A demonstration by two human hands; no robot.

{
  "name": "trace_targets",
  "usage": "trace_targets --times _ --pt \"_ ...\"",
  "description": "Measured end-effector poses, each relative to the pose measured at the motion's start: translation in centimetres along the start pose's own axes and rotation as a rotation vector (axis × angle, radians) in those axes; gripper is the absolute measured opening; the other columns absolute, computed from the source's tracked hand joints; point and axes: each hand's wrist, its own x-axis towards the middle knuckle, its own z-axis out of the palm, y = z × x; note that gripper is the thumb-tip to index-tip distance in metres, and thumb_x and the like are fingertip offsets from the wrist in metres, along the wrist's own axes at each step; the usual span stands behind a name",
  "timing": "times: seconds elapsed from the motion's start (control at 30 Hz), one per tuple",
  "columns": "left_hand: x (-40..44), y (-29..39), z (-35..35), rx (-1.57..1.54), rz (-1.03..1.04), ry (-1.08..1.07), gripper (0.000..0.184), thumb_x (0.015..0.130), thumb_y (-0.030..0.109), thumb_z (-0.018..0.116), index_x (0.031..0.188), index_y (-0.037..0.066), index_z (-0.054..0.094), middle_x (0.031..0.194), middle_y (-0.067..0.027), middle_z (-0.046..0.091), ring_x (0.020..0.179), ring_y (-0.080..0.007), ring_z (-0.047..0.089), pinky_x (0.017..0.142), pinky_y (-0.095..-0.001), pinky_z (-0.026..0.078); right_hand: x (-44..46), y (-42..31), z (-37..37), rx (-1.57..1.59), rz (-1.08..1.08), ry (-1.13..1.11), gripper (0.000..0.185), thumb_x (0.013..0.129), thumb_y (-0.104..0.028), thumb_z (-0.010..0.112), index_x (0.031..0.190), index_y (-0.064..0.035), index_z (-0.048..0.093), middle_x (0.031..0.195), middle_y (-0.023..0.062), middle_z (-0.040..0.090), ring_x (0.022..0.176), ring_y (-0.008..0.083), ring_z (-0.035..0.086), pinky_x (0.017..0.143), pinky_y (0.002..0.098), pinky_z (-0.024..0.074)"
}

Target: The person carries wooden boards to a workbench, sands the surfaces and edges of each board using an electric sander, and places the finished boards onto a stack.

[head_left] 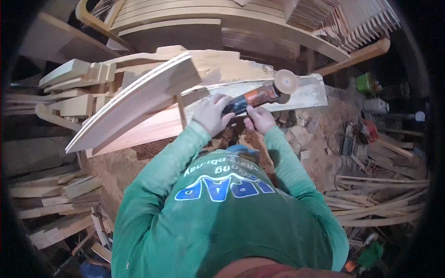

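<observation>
An orange and black angle grinder lies across a pale board in front of me. Its round tan disc faces upward at the far right end. My left hand is wrapped round the black rear body of the tool. Close to the disc end, my right hand has its thumb against the near side of the orange housing and its fingers curled, partly hidden. Left of the grinder, a curved layered wooden panel leans at a slant beside my left hand.
Stacked wooden pieces lie at the left. A slatted wooden frame spans the back. Thin wood strips and offcuts lie at the right, near a green container. More timber is piled at lower left.
</observation>
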Motion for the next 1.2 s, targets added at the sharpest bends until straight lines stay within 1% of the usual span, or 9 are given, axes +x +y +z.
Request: trace_targets --times 0.1,0.2,0.33,0.37,0.57,0.67,0.83,1.1,1.2 --pt "-2.6 -0.1 -9.4 0.131 0.162 0.338 0.026 0.079 0.017 0.082 0.102 0.011 0.072 0.102 -0.0087 0.071 0.097 -0.0289 0.067 0.086 -0.0428 0.054 -1.9 0.4 0.4 -0.259 -0.124 0.050 0.048 0.095 -0.046 0.068 0.093 0.0015 0.062 0.079 0.0120 0.070 0.068 0.0197 0.067 0.063 0.0340 0.0539" --pt "-5.0 -2.5 -17.8 0.397 0.064 0.505 0.040 0.076 0.025 0.088 0.110 0.014 0.071 0.116 -0.0087 0.067 0.105 -0.0277 0.063 0.089 -0.0410 0.052 -2.8 0.7 1.6 -0.676 -0.275 0.269 0.052 0.089 -0.048 0.073 0.093 0.0024 0.062 0.083 0.0142 0.071 0.081 0.0265 0.069 0.075 0.0407 0.0534" --pt "-7.8 -8.1 -23.1 0.629 -0.165 0.296 0.062 0.072 0.041 0.088 0.124 0.015 0.065 0.119 -0.0094 0.066 0.108 -0.0328 0.062 0.091 -0.0441 0.052 -4.1 -3.1 5.7 -0.573 -0.088 0.566 0.081 0.082 -0.073 0.065 0.104 0.0046 0.066 0.111 0.0270 0.069 0.111 0.0373 0.066 0.099 0.0441 0.0479" --pt "-8.1 -9.0 -23.6 0.601 -0.227 0.233 0.063 0.072 0.042 0.088 0.123 0.015 0.065 0.118 -0.0092 0.066 0.109 -0.0330 0.062 0.090 -0.0442 0.053 -3.5 -3.8 6.0 -0.525 -0.006 0.599 0.091 0.081 -0.073 0.063 0.125 0.0072 0.061 0.121 0.0310 0.066 0.120 0.0434 0.061 0.105 0.0477 0.0444" --pt "-8.7 -11.2 -24.1 0.602 -0.357 0.075 0.056 0.077 0.057 0.080 0.111 0.015 0.066 0.094 -0.0131 0.073 0.087 -0.0382 0.070 0.071 -0.0502 0.054 -0.3 -5.9 5.4 0.034 0.240 0.529 0.083 0.082 -0.062 0.074 0.113 0.0142 0.065 0.098 0.0216 0.072 0.080 0.0317 0.074 0.064 0.0404 0.0630" --pt "-8.8 -11.6 -23.9 0.610 -0.316 0.109 0.053 0.077 0.059 0.080 0.101 0.014 0.065 0.088 -0.0125 0.072 0.086 -0.0381 0.070 0.070 -0.0508 0.054 2.4 -4.4 4.5 0.159 0.133 0.551 0.072 0.081 -0.055 0.079 0.104 0.0115 0.065 0.088 0.0199 0.071 0.062 0.0268 0.071 0.046 0.0412 0.0572" --pt "-8.7 -10.9 -23.9 0.644 -0.344 0.083 0.053 0.077 0.058 0.080 0.100 0.013 0.065 0.089 -0.0135 0.072 0.085 -0.0382 0.070 0.068 -0.0502 0.053 2.1 -6.9 5.9 -0.007 0.248 0.591 0.081 0.086 -0.058 0.072 0.117 0.0163 0.063 0.106 0.0193 0.072 0.081 0.0267 0.075 0.058 0.0368 0.0629" --pt "-8.3 -11.3 -23.7 0.713 -0.384 0.097 0.066 0.071 0.074 0.075 0.096 0.013 0.067 0.079 -0.0112 0.070 0.074 -0.0369 0.069 0.060 -0.0497 0.052 1.2 -6.3 5.8 0.013 0.258 0.532 0.083 0.085 -0.061 0.070 0.125 0.0123 0.061 0.114 0.0242 0.070 0.080 0.0303 0.076 0.060 0.0391 0.0632" --pt "-8.6 -12.1 -24.5 0.729 -0.311 0.111 0.069 0.070 0.078 0.073 0.093 0.013 0.067 0.076 -0.0120 0.069 0.073 -0.0367 0.069 0.059 -0.0493 0.052 0.3 -4.9 4.3 -0.274 0.177 0.516 0.083 0.081 -0.065 0.071 0.123 0.0066 0.064 0.118 0.0249 0.069 0.102 0.0281 0.072 0.085 0.0402 0.0567"
